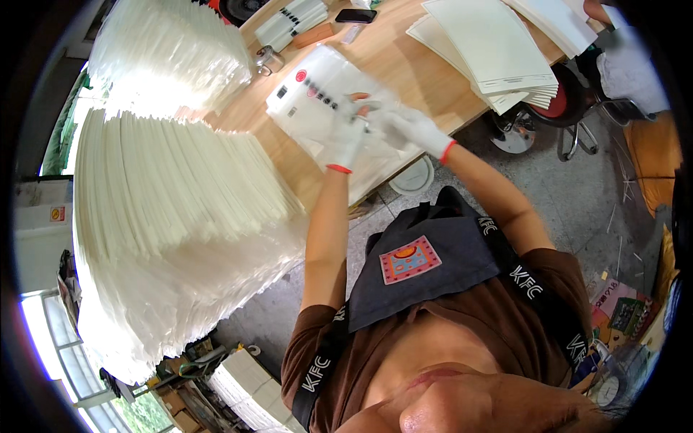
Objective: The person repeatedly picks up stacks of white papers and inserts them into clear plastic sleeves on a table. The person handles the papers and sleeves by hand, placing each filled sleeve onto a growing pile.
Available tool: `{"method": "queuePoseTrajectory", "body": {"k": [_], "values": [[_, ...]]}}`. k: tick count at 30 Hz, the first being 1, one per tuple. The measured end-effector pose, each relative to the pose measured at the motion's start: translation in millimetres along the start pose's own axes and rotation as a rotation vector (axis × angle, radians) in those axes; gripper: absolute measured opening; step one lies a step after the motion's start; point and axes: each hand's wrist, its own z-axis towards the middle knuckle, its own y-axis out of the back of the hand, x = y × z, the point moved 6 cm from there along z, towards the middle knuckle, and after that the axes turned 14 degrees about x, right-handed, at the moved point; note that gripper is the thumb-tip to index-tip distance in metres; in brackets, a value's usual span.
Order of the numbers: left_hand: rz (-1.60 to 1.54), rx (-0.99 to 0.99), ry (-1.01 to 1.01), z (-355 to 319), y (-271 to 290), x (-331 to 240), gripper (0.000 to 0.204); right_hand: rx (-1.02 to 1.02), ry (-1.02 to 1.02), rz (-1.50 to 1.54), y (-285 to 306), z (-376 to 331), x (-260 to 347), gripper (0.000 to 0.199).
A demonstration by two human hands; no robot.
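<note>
White film, translucent, printed with red discs and dark marks: the film (307, 94) lies at an angle on the desk (393, 47), upper centre of the frame. Left hand (348, 137) and right hand (406, 125), both in white gloves with red cuffs, are close together over its lower right part. Fingers blurred; some fingertips show bare. State of grip: cannot tell for either hand whether the fingers are apart or clamped on film.

Upper left of frame: glass jar (268, 62) just beyond the film's corner; brown block (312, 35) near it; at the top edge, a bundle (290, 24) of pale packets, and a dark phone (356, 16).

Upper right: pale boards (491, 40), overlapping and fanned, at the desk's end. Beyond them, a stool (559, 101) with a red and black seat.

Left side: tall stack (177, 180) of cream sheets, in front of a second pile (166, 54).

Centre: round white lid (413, 176) below the desk edge. Lower centre: grey apron (426, 270) with a coloured patch, over a brown shirt.
</note>
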Motion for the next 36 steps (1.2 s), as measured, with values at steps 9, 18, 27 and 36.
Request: {"method": "queuePoseTrajectory", "body": {"k": [9,18,27,36], "values": [[0.868,0.336,-0.183,-61.9,-154.6,-83.5,0.026,-0.037,0.190,-0.530,-25.1,-7.1,-0.5,0.031],[0.623,-0.022,0.020,-25.2,-48.1,32.3,0.023,-0.696,-0.093,-0.974,138.0,-89.5,-71.0,0.026],[-0.067,0.319,0.195,48.3,-133.5,38.4,0.030,-0.444,-0.047,-1.367,173.0,-107.9,-47.2,0.021],[-0.387,0.285,0.516,13.9,-114.1,11.0,0.028,-0.549,0.166,-0.031,120.1,-180.0,-89.2,0.046]]}}
